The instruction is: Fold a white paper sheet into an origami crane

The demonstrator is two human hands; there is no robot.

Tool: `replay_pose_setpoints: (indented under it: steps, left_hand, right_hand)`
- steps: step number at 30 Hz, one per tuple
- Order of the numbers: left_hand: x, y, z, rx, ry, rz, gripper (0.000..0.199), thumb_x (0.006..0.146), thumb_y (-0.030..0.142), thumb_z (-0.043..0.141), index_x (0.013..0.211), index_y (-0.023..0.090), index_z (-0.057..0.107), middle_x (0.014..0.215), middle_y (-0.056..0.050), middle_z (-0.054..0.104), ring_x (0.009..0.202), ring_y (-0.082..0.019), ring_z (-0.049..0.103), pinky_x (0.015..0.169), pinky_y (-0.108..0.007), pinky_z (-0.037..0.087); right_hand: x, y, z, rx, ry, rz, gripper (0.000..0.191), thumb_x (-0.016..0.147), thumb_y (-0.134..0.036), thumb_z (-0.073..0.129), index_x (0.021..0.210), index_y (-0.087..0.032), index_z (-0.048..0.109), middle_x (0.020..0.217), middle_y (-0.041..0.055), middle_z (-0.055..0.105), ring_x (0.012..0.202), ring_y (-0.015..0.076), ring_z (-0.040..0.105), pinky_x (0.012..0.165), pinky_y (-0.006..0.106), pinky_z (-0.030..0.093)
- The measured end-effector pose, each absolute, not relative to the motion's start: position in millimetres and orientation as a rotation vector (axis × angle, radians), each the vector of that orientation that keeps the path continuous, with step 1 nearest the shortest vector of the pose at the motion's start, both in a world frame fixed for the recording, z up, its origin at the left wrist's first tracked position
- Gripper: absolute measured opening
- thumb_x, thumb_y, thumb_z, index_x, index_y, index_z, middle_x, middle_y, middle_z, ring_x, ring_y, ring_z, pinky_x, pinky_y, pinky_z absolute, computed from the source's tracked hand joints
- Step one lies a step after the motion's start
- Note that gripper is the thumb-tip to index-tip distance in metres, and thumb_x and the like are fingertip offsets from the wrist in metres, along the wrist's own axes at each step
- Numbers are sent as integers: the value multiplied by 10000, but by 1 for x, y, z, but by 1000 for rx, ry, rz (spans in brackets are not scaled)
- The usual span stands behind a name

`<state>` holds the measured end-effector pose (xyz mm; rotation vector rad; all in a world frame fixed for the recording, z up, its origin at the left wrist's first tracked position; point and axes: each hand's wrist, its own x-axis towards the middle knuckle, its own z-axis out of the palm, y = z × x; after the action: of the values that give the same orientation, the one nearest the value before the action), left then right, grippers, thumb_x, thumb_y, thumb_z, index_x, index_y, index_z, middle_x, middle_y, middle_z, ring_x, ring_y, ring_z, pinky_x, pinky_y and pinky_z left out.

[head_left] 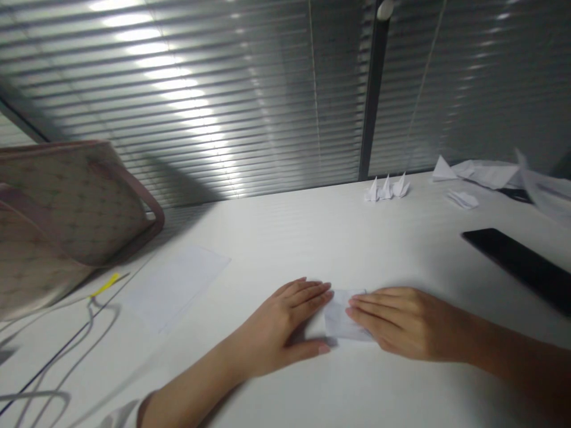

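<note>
A small folded strip of white paper (343, 315) lies flat on the white table (285, 249), just in front of me. My left hand (281, 324) rests palm down at the paper's left end, with its fingertips at or just over the edge. From the other side, my right hand (401, 324) lies flat with its fingers across the paper's right part. The two sets of fingertips nearly meet, and neither hand visibly grips the paper.
Several small folded paper figures (386, 188) stand at the far edge, near loose white paper (484, 173). A black phone or tablet (521, 267) lies right. A flat white sheet (178, 285) and a patterned bag (66, 214) are left. Window blinds (200, 101) run behind.
</note>
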<state>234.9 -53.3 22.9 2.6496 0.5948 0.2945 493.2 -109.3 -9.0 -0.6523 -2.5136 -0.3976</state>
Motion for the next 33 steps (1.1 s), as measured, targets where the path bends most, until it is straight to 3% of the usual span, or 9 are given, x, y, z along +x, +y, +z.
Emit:
replay_pose_setpoints:
  steps: [8, 14, 18, 20, 28, 33]
  left_hand:
    - [245, -59, 19, 2615, 581, 346, 603, 831, 453, 635, 1352, 196, 474, 1366, -134, 516, 1259, -268, 470, 1075, -435, 358]
    - [252, -69, 17, 2427, 569, 424, 746, 793, 457, 677, 1417, 207, 354, 1452, -130, 401, 1300, -275, 407, 1076, -411, 351]
    - [249, -71, 16, 2221, 543, 455, 571, 921, 445, 488, 1429, 244, 323, 1437, -110, 422, 1286, -265, 429, 1064, -435, 355]
    - [249, -72, 15, 2167, 585, 461, 555, 906, 428, 523, 1407, 253, 360, 1422, -100, 442, 1274, -273, 442, 1060, -436, 358]
    - [259, -79, 15, 2102, 647, 542, 706, 721, 272, 756, 1337, 246, 412, 1341, -91, 495, 1200, -274, 487, 1025, -413, 385]
    - [268, -86, 14, 2055, 678, 546, 775, 698, 294, 778, 1352, 240, 364, 1343, -96, 492, 1176, -267, 499, 1007, -409, 398]
  right_hand:
    - [478, -102, -12, -821, -2436, -156, 315, 861, -93, 493, 1153, -116, 611, 1144, 113, 677, 1036, 221, 633, 874, 381, 536]
    - [479, -99, -6, -748, -2275, -390, 209, 903, -95, 482, 1022, -104, 654, 947, 97, 726, 852, 200, 648, 736, 340, 524]
    - [483, -103, 1, -682, -2217, -559, 188, 911, -87, 473, 962, -130, 649, 887, 69, 728, 724, 177, 601, 639, 322, 480]
    - [483, -104, 1, -676, -2207, -551, 174, 905, -89, 476, 962, -136, 633, 883, 66, 717, 698, 177, 576, 624, 323, 467]
    - [470, -107, -8, -996, -1899, 161, 281, 696, -41, 520, 916, -209, 474, 843, 25, 547, 742, 172, 531, 605, 277, 427]
    - [473, -105, -3, -952, -1991, 299, 230, 710, -140, 581, 928, -203, 544, 912, 45, 573, 881, 227, 509, 752, 362, 389]
